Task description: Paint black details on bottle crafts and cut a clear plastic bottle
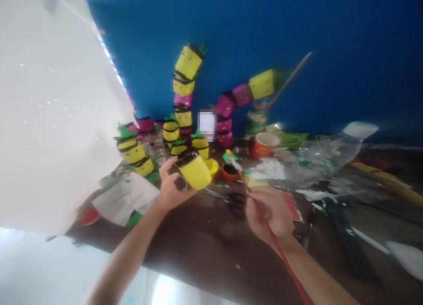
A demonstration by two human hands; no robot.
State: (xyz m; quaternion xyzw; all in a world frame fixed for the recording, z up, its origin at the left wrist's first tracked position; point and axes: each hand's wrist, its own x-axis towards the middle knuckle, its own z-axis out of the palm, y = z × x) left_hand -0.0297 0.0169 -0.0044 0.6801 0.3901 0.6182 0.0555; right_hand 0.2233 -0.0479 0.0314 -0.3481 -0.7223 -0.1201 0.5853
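Tilted in the grip of my left hand [171, 188] is a yellow cup [195, 172] with a black band at its rim. My right hand [269, 210] is closed around a paintbrush [273, 238] with a long red handle. The brush tip, yellowish and blurred, points up and away over the table. Just beyond it sits a small orange pot [230, 172] with something dark inside. A small yellow dish [211, 166] shows right behind the held cup. Scissors [233, 201] with dark handles lie between my hands.
Stacks of yellow cups [184, 87] and magenta cups [224, 124] stand by the blue wall [251, 27]. A crumpled white sheet [127, 195] lies left. An orange cup [263, 145], a clear plastic bottle [343, 146] and a black strip [346, 239] are on the right.
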